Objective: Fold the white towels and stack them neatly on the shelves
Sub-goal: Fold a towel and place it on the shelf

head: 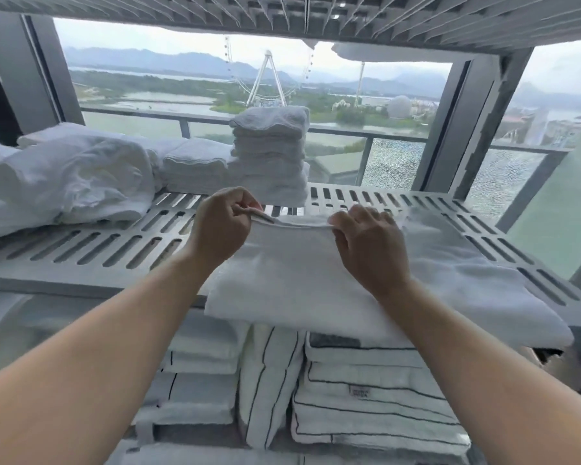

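left hand point(220, 223): pinches towel's far edge
right hand point(369, 241): pinches same edge
towel point(299, 280): on shelf point(81, 243), front overhanging
stack point(270, 156): behind towel on shelf

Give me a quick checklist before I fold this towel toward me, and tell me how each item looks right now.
1. Left hand pinches the towel at its far edge: ok.
2. Right hand pinches the same edge: ok.
3. Towel fully on the shelf: not ok, its near edge hangs over the front.
4. Tall stack behind stands upright: ok.
5. Layers underneath lie smooth: cannot tell, hidden.
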Action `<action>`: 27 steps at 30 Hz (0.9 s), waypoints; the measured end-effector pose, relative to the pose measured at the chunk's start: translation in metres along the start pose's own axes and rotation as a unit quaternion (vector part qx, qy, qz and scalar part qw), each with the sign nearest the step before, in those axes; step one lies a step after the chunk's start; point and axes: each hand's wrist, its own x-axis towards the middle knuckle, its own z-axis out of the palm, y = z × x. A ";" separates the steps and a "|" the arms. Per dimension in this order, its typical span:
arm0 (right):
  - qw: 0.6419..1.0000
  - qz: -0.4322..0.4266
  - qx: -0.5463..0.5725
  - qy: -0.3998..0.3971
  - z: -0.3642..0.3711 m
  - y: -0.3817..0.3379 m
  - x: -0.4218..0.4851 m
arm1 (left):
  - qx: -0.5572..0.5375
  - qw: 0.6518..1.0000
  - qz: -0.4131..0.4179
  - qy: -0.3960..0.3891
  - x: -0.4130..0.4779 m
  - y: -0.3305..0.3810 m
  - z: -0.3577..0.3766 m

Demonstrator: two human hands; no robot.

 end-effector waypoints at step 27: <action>0.973 0.144 0.171 -0.050 -0.005 0.006 0.002 | 0.298 0.867 0.255 -0.306 -0.087 0.054 0.070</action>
